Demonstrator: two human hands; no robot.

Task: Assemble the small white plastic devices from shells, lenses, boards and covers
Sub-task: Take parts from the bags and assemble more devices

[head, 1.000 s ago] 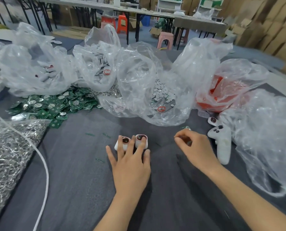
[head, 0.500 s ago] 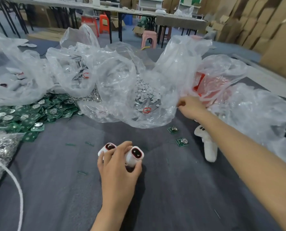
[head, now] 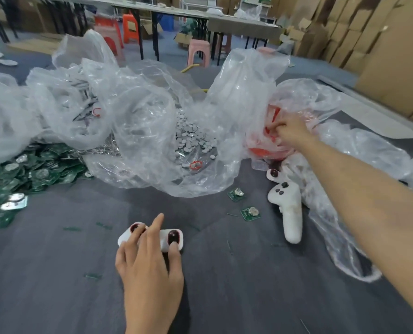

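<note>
Reaching out long across the head view, your right arm runs from the lower right corner up to the red-tinted bag (head: 264,143), with the forearm nearly straight and the wrist level. Your right hand (head: 289,131) sits at the mouth of that bag, knuckles up, its fingers (head: 274,127) curled in against the crumpled plastic; you cannot tell from here whether they have hold of a part or only the film. Your left arm comes straight up from the bottom edge, and your left hand (head: 150,261) lies palm down on the dark grey table cloth (head: 224,297), loosely spread and gripping nothing. It rests over two white shells: the left shell (head: 126,237) is partly under your outer fingers, the right shell (head: 175,238) lies just beside it with your thumb touching its near edge, and your forefinger points up between the two. Each shell shows a dark red lens on its upper face. Two loose green boards (head: 236,194) (head: 250,212) lie apart from your left hand, between the shells and a white handle-shaped device (head: 288,208). A third shell (head: 274,174) sits just beyond that device, below your right wrist. A heap of green boards (head: 32,169) spreads at far left, and a clear bag of grey discs (head: 193,138) stands between the two hands.
</note>
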